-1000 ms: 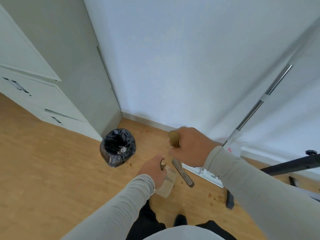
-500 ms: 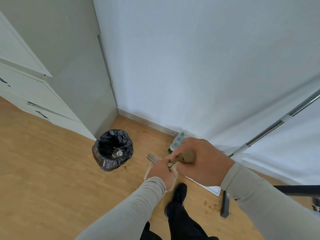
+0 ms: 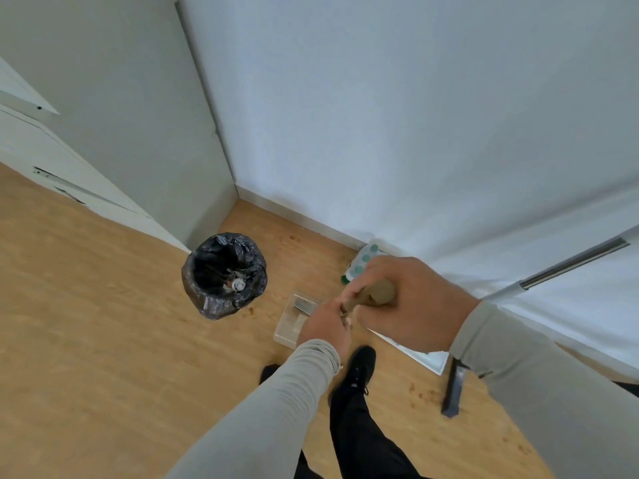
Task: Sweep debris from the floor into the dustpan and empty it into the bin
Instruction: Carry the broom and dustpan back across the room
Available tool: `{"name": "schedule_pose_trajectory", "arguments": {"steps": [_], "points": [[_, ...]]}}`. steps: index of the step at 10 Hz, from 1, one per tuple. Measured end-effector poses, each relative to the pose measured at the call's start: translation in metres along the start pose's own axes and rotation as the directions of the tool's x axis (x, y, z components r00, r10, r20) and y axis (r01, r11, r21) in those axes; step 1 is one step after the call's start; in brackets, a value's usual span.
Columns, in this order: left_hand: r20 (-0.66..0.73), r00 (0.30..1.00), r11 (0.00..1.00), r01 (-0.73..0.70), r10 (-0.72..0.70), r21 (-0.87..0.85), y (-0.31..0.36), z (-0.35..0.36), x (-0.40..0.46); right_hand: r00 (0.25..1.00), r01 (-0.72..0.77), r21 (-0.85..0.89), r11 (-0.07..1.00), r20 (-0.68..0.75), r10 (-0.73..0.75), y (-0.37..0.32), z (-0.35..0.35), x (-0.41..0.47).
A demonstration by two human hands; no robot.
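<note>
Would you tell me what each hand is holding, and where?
Right hand grips the broom handle's top; left hand grips the dustpan's handle.

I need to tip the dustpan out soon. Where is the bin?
The bin, lined in black, stands on the floor left of the hands, by the cabinet's corner, just left of the dustpan.

The bin [image 3: 224,275] stands on the floor [image 3: 86,323] at ten o'clock from the hands, just before the cabinet [image 3: 114,133] corner. The dustpan [image 3: 294,321] sits at four o'clock from the bin, under the left hand [image 3: 325,328]. The right hand [image 3: 408,305] lies at three o'clock of the left, touching it. A bottle [image 3: 361,262] leans by the wall [image 3: 380,115] at twelve o'clock. A shoe [image 3: 359,369] is at six o'clock.
</note>
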State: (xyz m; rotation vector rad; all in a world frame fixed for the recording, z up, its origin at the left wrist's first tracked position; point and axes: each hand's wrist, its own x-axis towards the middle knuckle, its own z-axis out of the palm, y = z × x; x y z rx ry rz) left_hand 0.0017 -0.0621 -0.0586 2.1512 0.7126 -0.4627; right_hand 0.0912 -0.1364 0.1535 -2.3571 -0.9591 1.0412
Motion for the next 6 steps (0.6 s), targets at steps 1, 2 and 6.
{"name": "schedule_pose_trajectory", "arguments": {"steps": [1, 2, 6], "points": [[-0.03, 0.999, 0.997, 0.021, -0.024, -0.076, 0.0, -0.003, -0.007, 1.0, 0.014, 0.054, 0.998, 0.014, -0.015, 0.006, -0.004, 0.0], [-0.045, 0.997, 0.994, 0.052, -0.056, -0.091, -0.003, -0.001, -0.019, 0.999, 0.024, 0.065, 0.998, 0.019, -0.026, 0.007, -0.004, -0.007], [0.152, 0.988, 0.989, 0.033, -0.011, -0.142, -0.015, -0.032, -0.044, 0.992, -0.064, -0.018, 0.998, 0.11, 0.065, 0.015, 0.004, -0.018]]}}
